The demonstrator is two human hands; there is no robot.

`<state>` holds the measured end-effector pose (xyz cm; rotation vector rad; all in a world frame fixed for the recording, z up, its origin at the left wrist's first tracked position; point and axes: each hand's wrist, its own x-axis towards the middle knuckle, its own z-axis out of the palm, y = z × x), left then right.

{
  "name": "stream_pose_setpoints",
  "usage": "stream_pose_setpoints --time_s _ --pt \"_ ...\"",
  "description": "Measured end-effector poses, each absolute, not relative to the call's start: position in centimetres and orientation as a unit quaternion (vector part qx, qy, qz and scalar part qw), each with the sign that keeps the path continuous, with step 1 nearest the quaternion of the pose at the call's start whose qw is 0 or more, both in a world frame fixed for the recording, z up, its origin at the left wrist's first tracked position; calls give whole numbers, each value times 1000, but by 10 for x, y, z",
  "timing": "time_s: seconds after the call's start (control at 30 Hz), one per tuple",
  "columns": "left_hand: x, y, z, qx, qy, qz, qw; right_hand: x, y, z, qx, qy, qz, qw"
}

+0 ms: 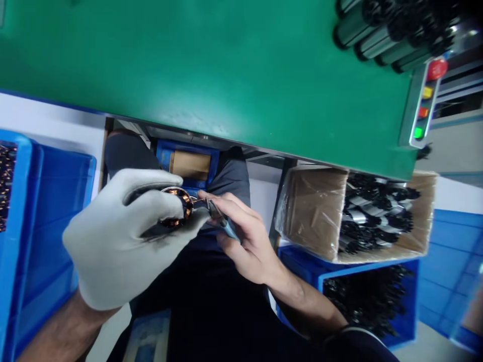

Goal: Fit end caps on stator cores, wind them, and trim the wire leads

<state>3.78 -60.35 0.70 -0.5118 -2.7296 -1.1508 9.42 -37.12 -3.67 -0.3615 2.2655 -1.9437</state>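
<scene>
In the head view, my left hand (124, 236) wears a pale grey glove and grips a motor stator (187, 205). The stator is a round metal ring with copper windings inside, its open end turned to the right. Bare-skinned, my right hand (245, 236) closes around small pliers (222, 218) with metal jaws and a blue handle. The jaws are beside the stator, where a thin copper wire (196, 200) runs out towards them. Whether they pinch the wire I cannot tell. Both hands are above my lap, just in front of the bench edge.
Beyond my hands lies a green bench (226, 65), with black and silver cylinders (377, 37) and a button panel (418, 108) at right. A carton (313, 211) of cylindrical parts and a blue crate (411, 306) of black parts stand right. Blue bins (56, 201) stand left.
</scene>
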Motion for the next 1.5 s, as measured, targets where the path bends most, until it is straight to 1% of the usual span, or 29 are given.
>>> stream_pose_setpoints --time_s 0.3,0.37,0.47,0.53,0.6,0.67,0.73,0.87,1.0,1.2,1.37,1.5 --pt "36 -607 2 -179 -902 -381 89 88 -381 -39 -121 760 -638 28" --pt "34 -606 -4 -176 -906 -370 103 86 -382 -45 -107 755 -645 42" --pt "31 -607 -17 -149 -907 -379 110 80 -382 -60 -63 756 -645 91" --pt "29 -609 -25 -111 -882 -453 66 77 -381 -69 -38 768 -631 106" --pt "29 -610 -31 -41 -820 -571 -14 75 -380 -73 -42 796 -596 98" --pt "30 -609 -34 47 -742 -663 -87 74 -380 -72 -67 828 -552 67" --pt "29 -603 -33 113 -690 -704 -122 75 -381 -69 -96 851 -516 20" --pt "24 -585 -25 162 -665 -716 -137 77 -385 -63 -135 871 -466 -71" --pt "20 -571 -17 176 -651 -728 -123 77 -385 -60 -132 877 -450 -106" --pt "20 -561 -19 157 -646 -739 -108 78 -380 -61 -122 881 -443 -115" --pt "20 -558 -19 147 -656 -733 -109 83 -377 -64 -98 878 -460 -87" --pt "22 -556 -19 156 -655 -733 -100 84 -374 -67 -93 858 -500 -65"
